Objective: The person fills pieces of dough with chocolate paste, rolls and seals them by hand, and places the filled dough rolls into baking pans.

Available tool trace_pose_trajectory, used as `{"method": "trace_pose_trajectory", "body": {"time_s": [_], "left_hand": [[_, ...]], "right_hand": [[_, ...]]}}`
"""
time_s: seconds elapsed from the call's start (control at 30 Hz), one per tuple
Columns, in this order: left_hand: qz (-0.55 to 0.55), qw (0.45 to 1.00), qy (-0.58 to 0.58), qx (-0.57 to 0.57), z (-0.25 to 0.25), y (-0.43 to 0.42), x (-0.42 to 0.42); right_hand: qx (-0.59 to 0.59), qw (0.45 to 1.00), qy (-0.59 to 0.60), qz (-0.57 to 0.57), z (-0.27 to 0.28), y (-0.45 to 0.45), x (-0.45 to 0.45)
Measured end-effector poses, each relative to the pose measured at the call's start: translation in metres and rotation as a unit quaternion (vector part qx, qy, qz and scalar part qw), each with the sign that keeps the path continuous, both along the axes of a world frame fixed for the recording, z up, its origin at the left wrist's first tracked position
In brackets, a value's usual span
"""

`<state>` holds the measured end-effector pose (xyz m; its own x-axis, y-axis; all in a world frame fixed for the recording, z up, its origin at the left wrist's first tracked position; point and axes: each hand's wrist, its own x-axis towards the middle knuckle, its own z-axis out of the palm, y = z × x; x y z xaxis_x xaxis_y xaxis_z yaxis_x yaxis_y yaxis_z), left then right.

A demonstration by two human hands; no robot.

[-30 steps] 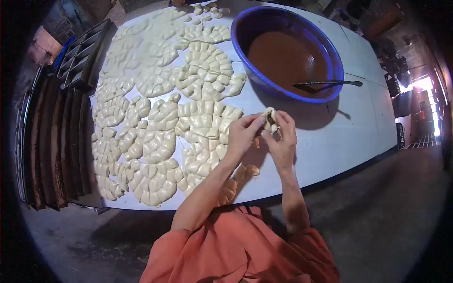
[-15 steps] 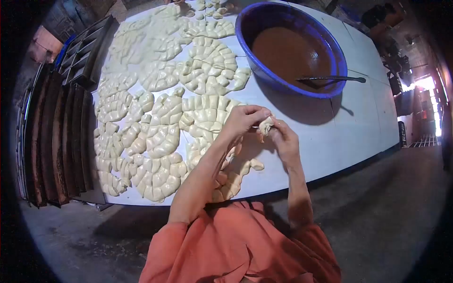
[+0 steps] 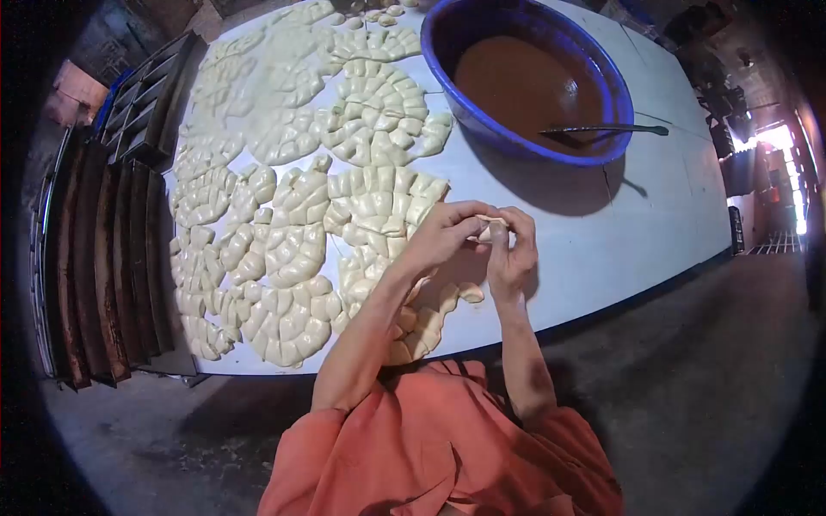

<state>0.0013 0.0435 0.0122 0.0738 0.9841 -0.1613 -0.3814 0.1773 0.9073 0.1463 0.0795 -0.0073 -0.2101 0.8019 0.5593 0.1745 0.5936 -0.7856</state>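
My left hand [image 3: 449, 230] and my right hand [image 3: 513, 249] meet above the white table, just right of the dough. Between their pinched fingertips is a small piece of pale dough [image 3: 490, 227], partly covered by the fingers. Many glossy pale dough pieces [image 3: 288, 322] lie side by side over the left half of the table. Below my left hand, a strip of dough pieces [image 3: 426, 327] runs near the front edge. Beyond my hands stands a blue basin [image 3: 469, 129] holding brown filling [image 3: 525, 86], with a dark-handled utensil [image 3: 611, 128] resting across its rim.
The white table [image 3: 637, 249] has its front edge close to my body. Dark metal trays [image 3: 107, 267] stand upright at the left, beside a slatted rack [image 3: 142, 107]. A few small dough balls [image 3: 374, 15] lie at the far edge.
My fingers have closed further over the dough piece, and my right hand has turned more upright. The other person's fingers at the far edge are no longer distinct.
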Motion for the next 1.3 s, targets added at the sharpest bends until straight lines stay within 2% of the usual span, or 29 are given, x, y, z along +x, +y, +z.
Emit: {"method": "trace_pose_trajectory", "body": {"time_s": [0.03, 0.1, 0.17, 0.23, 0.27, 0.3, 0.37, 0.4, 0.43, 0.5, 0.57, 0.63, 0.7, 0.77, 0.8, 0.9, 0.97, 1.03, 1.07, 1.1, 1.17, 1.2, 1.23, 1.3], "left_hand": [[-0.003, 1.0, 0.0, -0.002, -0.002, -0.002, 0.004], [0.013, 0.997, 0.016, 0.076, -0.001, -0.005, 0.014], [0.012, 0.995, 0.041, 0.088, 0.003, -0.006, 0.014], [0.008, 0.984, 0.173, 0.036, 0.022, -0.009, 0.013], [0.065, 0.992, 0.083, 0.065, 0.01, -0.007, 0.019], [0.064, 0.992, 0.082, 0.065, 0.004, -0.007, 0.019], [0.059, 0.997, 0.056, 0.017, -0.006, -0.007, 0.017], [0.066, 0.992, 0.104, -0.004, -0.009, -0.007, 0.016], [0.065, 0.993, 0.103, -0.005, -0.011, -0.009, 0.018], [0.078, 0.991, -0.027, -0.101, -0.011, -0.012, 0.022], [0.047, 0.993, -0.031, -0.107, -0.012, -0.014, 0.021], [0.056, 0.991, 0.109, -0.052, -0.017, -0.016, 0.025], [0.057, 0.99, 0.111, -0.061, -0.03, -0.014, 0.019], [0.002, 0.986, 0.142, -0.089, -0.028, -0.013, 0.011], [0.006, 0.985, 0.113, -0.127, -0.018, -0.016, 0.014], [0.037, 0.977, 0.102, -0.185, -0.004, -0.017, 0.021], [0.037, 0.978, 0.125, -0.162, -0.006, -0.022, 0.014], [0.111, 0.966, 0.209, -0.109, -0.001, -0.03, 0.004], [0.128, 0.959, 0.216, -0.13, -0.001, -0.036, -0.001], [0.128, 0.959, 0.216, -0.129, -0.005, -0.042, -0.008], [0.132, 0.934, 0.32, -0.092, -0.018, -0.06, -0.018], [0.119, 0.931, 0.326, -0.112, -0.001, -0.068, -0.02], [0.117, 0.931, 0.328, -0.112, -0.003, -0.074, -0.017], [0.099, 0.915, 0.384, -0.072, -0.009, -0.087, -0.008]], "right_hand": [[-0.002, 1.0, 0.0, -0.003, -0.004, 0.002, 0.0], [0.08, 0.994, -0.007, -0.072, -0.012, 0.008, 0.001], [0.063, 0.995, 0.025, -0.078, -0.012, 0.009, -0.001], [0.075, 0.993, 0.009, -0.092, -0.012, 0.011, -0.001], [0.024, 0.993, 0.016, -0.117, -0.011, 0.008, -0.003], [0.024, 0.993, 0.014, -0.118, -0.009, 0.008, -0.001], [-0.139, 0.985, -0.008, -0.106, -0.006, 0.009, 0.002], [-0.171, 0.978, -0.045, -0.106, -0.001, 0.01, 0.004], [-0.172, 0.978, -0.046, -0.107, -0.001, 0.01, 0.006], [-0.197, 0.974, -0.08, -0.083, -0.001, 0.01, 0.011], [-0.219, 0.965, -0.124, -0.071, -0.004, 0.009, 0.022], [-0.184, 0.976, -0.115, -0.03, 0.004, 0.003, 0.025], [-0.231, 0.967, -0.105, 0.0, 0.013, -0.012, 0.032], [-0.063, 0.984, -0.137, 0.095, 0.013, -0.019, 0.041], [-0.067, 0.983, -0.139, 0.096, 0.01, -0.021, 0.045], [-0.177, 0.976, -0.102, 0.072, -0.005, -0.025, 0.063], [-0.224, 0.969, -0.093, 0.049, -0.016, -0.02, 0.073], [-0.132, 0.936, -0.327, 0.01, -0.019, -0.013, 0.079], [-0.03, 0.914, -0.402, -0.051, -0.023, -0.017, 0.083], [-0.03, 0.914, -0.401, -0.051, -0.019, -0.021, 0.084], [-0.041, 0.951, -0.304, -0.043, -0.001, -0.032, 0.082], [-0.025, 0.946, -0.32, 0.044, 0.012, -0.032, 0.083], [-0.026, 0.947, -0.318, 0.043, 0.011, -0.037, 0.082], [-0.01, 0.912, -0.371, 0.173, 0.01, -0.047, 0.074]]}}
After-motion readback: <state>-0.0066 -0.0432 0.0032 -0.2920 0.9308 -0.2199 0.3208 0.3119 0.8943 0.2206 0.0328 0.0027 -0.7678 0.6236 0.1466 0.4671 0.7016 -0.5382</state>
